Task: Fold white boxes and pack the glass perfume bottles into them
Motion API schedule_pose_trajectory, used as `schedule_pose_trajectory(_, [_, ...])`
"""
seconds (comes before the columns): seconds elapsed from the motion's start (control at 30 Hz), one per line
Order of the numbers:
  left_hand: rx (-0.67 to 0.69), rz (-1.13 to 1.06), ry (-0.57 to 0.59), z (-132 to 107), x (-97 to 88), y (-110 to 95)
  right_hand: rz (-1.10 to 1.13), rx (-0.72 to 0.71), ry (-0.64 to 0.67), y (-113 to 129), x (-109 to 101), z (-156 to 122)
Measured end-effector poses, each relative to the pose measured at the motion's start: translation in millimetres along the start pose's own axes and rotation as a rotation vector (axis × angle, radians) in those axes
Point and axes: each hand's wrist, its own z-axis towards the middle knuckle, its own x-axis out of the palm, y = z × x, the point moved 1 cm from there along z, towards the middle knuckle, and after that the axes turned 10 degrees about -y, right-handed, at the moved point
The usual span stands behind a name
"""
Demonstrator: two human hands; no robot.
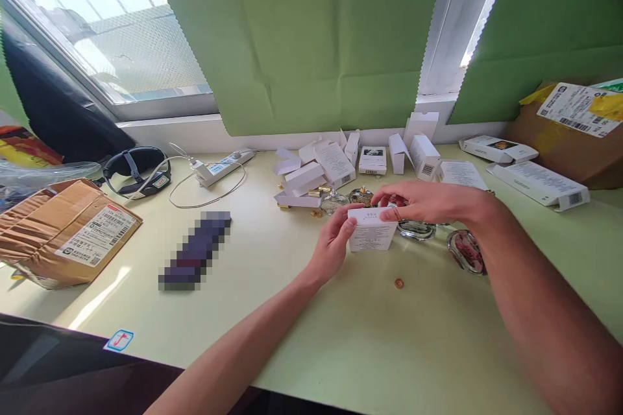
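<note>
Between my two hands stands a small white printed box, upright on the table, its top face closed. My left hand grips its left side, thumb on the front edge. My right hand arches over the top right corner, with its thumb pressed on the top and its other fingers partly hidden behind. Beyond and right of the box lie ornate glass bottles, one round glass bottle under my right hand and another with a reddish pattern beside my right forearm. A small copper-coloured cap rests in front.
Several white boxes and gold caps lie at the back by the window wall. Brown cartons stand at the left and right. A power strip with a cable, a black strapped headset and a blurred dark object are on the left.
</note>
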Motion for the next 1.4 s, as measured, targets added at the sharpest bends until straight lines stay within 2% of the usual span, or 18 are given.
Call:
schedule_pose_trajectory(0.33, [-0.006, -0.019, -0.007, -1, -0.7, -4, -0.008, -0.059, -0.035, 5, -3, -6])
schedule_pose_trajectory(0.6, [0.037, -0.06, -0.033, 2, -4.6, -6, -0.061, 0.015, -0.241, 7, -22, -22])
schedule_pose_trajectory(0.73, [0.067, -0.043, -0.034, 3, -6.2, -5, -0.093, 0.04, -0.271, 4, -28, -27])
schedule_pose_trajectory(0.83, [0.094, -0.006, -0.001, 4, -6.5, -2, -0.11, 0.0, -0.24, 7, -24, -25])
schedule_pose_trajectory(1.0, [0.116, 0.042, 0.013, 4, -7.6, 2, -0.105, -0.116, -0.049, 14, -1, -12])
schedule_pose_trajectory(1.17, [0.1, 0.055, -0.015, 4, -9.1, 3, -0.172, -0.131, -0.047, 23, 13, -2])
schedule_pose_trajectory(1.4, [0.076, 0.064, -0.055, 3, -8.1, -5, -0.241, -0.198, -0.052, 31, 14, -2])
